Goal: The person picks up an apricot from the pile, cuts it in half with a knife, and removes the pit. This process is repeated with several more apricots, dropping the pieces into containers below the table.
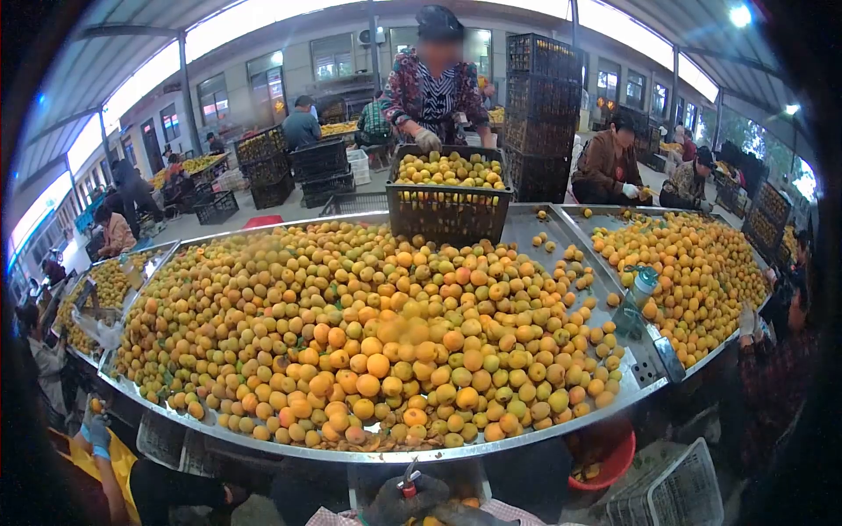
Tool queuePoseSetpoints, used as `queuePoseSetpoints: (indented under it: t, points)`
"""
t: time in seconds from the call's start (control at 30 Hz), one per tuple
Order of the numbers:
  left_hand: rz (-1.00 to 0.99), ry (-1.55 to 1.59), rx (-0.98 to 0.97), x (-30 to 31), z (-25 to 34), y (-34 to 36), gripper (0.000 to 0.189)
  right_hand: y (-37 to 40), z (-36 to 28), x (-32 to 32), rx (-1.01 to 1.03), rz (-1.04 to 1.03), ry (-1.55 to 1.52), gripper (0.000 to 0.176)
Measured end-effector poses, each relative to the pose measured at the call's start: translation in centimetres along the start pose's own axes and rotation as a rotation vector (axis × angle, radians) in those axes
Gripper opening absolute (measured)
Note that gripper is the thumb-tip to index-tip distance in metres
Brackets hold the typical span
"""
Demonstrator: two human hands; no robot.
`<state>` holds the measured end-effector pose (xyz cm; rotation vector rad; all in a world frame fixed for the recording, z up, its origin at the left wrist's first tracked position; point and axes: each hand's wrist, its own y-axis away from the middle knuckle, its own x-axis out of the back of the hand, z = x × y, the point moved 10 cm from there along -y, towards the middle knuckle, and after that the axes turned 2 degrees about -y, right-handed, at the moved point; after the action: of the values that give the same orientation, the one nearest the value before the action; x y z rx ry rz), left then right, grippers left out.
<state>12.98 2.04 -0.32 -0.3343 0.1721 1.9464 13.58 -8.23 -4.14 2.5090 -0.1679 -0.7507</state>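
At the bottom edge, my left hand (403, 501) wears a dark glove and is closed around a small red-handled metal tool (409, 482), its pointed tip upward. My right hand (478, 515), also dark-gloved, lies beside it, mostly cut off by the frame; its fingers are not clear. A bit of orange fruit (471, 502) shows next to the right hand. Just beyond both hands, a metal-rimmed table (421, 455) bears a wide heap of yellow-orange apricots (377, 351). A light crate (364, 478) is partly visible below the rim.
Across the table, a person with a gloved hand (427, 140) stands at a black crate of apricots (449, 215). A green-capped bottle (643, 285) stands by the right divider. Below are a red basin (605, 451) and a white crate (680, 491). Other people sit on both sides.
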Motion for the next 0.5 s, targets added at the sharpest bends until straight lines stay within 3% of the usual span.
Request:
queuePoseSetpoints:
  t: [0.07,0.1,0.2,0.23,0.27,0.33,0.47,0.5]
  points:
    - [-0.03,0.032,0.004,-0.1,-1.0,0.1,0.013,-1.0,1.0,0.1,0.063,-0.042,-0.077,0.03]
    - [-0.006,-0.264,-0.07,-0.1,1.4,0.4,0.015,-1.6,1.4,0.3,0.094,-0.063,-0.115,0.03]
    - [-0.016,-0.086,-0.069,-1.9,5.1,0.4,0.021,-2.3,1.7,0.2,0.157,-0.114,-0.201,0.031]
    - [-0.085,-0.123,0.039,0.5,-1.3,0.9,0.029,-2.5,1.6,0.0,0.148,-0.123,-0.23,0.03]
    - [-0.081,-0.118,0.043,0.2,-0.7,1.0,0.029,-2.6,1.3,-0.2,0.136,-0.134,-0.266,0.03]
    - [-0.008,-0.011,0.208,0.5,-1.0,1.6,0.032,-2.7,1.0,-0.8,0.107,-0.154,-0.352,0.031]
    - [0.075,-0.088,0.075,0.4,2.0,1.9,0.029,-2.4,1.3,-1.6,0.012,-0.204,-0.613,0.038]
    - [0.133,-0.047,0.194,0.5,1.4,1.9,0.025,-2.7,1.8,-1.7,0.008,-0.246,-0.696,0.04]
